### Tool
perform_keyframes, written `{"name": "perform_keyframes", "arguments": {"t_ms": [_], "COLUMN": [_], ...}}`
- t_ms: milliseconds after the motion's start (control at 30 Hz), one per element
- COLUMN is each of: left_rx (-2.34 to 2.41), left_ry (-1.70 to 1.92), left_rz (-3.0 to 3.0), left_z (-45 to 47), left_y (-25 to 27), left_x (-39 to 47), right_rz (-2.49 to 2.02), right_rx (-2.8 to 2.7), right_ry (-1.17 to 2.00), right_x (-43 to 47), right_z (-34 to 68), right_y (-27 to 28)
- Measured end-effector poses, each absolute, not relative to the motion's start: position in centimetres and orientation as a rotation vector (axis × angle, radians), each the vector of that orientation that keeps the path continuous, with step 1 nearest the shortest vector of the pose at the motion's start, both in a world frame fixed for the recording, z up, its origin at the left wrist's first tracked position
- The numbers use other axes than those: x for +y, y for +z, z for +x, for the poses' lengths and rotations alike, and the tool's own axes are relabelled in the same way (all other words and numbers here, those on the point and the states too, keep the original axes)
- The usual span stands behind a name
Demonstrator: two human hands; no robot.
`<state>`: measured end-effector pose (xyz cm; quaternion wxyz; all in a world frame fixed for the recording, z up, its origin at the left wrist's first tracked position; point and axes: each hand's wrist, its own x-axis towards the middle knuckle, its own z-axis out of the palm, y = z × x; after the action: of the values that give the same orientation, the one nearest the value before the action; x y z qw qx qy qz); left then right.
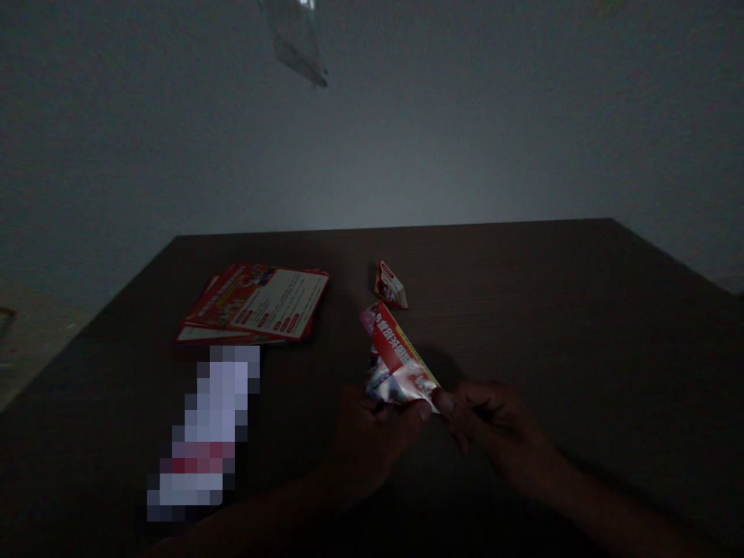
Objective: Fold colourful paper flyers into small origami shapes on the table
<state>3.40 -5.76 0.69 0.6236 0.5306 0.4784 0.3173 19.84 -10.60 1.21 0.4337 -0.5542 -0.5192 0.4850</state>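
Observation:
My left hand (377, 442) and my right hand (494, 426) both grip a folded leaflet (398, 353), glossy and red with a yellow edge and printed characters. It is folded to a pointed, roughly triangular shape, its tip directed away from me. The left fingers close on its lower edge, the thumb lying on top. At its lower right corner, the right thumb and fingers pinch the paper. Just beyond the tip stands a small folded paper piece (390, 285), red and white. To the left lies a stack of red and white printed leaflets (273, 306), slightly fanned.
A pixelated, whitish long object (209, 426) with a reddish band lies left of my hands. All of this is on a dark wooden table (523, 294). Behind it rises a grey wall (465, 116) with a clear holder (296, 43) on it. The light is dim.

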Motion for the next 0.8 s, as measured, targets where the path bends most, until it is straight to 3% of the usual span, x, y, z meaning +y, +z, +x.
{"name": "perform_keyframes", "arguments": {"t_ms": [233,467,800], "left_rx": [0.82,0.612,0.55], "left_ry": [0.766,0.554,0.555], "left_rz": [1.181,1.356,1.427], "left_z": [3.6,3.3,3.1], "left_y": [0.2,0.5,1.0], "left_x": [-5.5,-5.9,-5.9], "right_rz": [-1.136,-0.954,-1.011], "right_rx": [-1.367,-1.373,-1.337], "right_ry": [1.483,1.53,1.617], "right_x": [-10.7,-10.9,-11.1], "right_z": [19.9,20.0,20.0], "right_y": [0.6,0.2,0.2]}}
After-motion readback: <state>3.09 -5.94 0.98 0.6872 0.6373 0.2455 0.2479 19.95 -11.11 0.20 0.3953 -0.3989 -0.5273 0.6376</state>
